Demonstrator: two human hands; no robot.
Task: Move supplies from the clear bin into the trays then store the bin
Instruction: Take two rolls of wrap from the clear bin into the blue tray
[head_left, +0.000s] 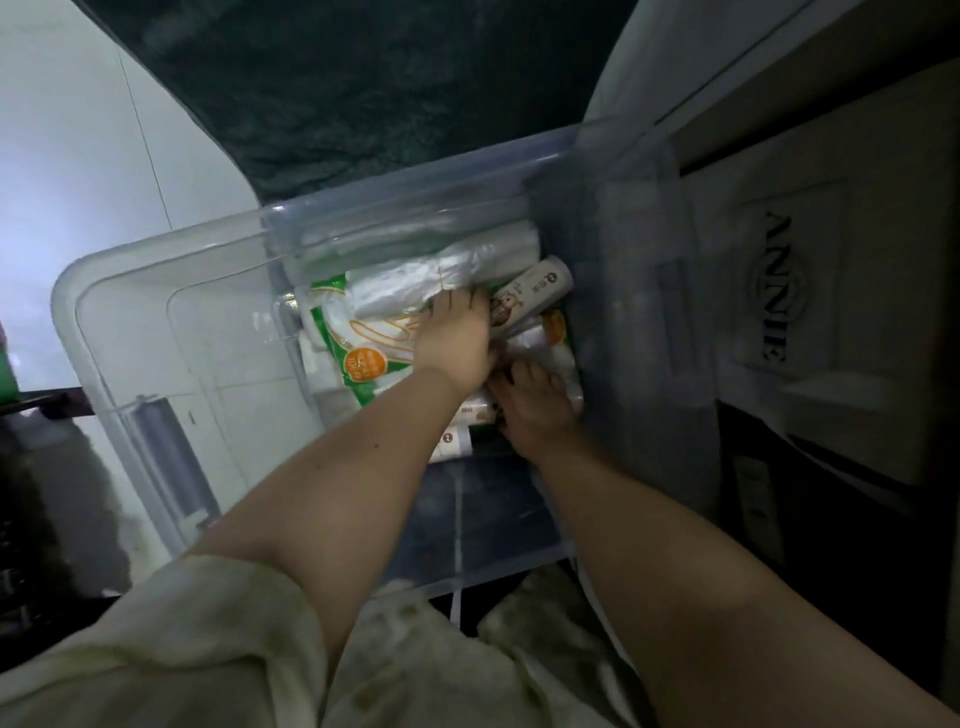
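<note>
Clear plastic bin (171, 322) sat on the floor right in front of the person, lid off, still loaded at its far right end: a green-and-white pack (363, 343), clear bag rolls (441, 260) above it, a beige printed tube (535, 291) leaning across, more white rolls (462, 436) lower down. Left half of the bin looked bare. Both hands were inside, close together over the pile. Left hand (457, 343) lay palm-down across the pack and bag rolls, fingers curled over the top; looked like a loose cover more than a firm grip, couldn't tell if it had closed on anything. Right hand (535, 410) was pressed down among the white rolls, fingers spread and partly buried, grip not readable in the dim light. No trays in view. White case (769, 291) with dark lettering stood just right of the bin, dark cloth (389, 93) behind it, pale floor tiles (104, 130) to the left. Judgement: unloading step, not far along, bin still to be emptied and stored. Next move calls for closing on one item or a small bundle, lifting it clear of the rim, then locating the trays. Loose rolls may slide when the pack comes out.
</note>
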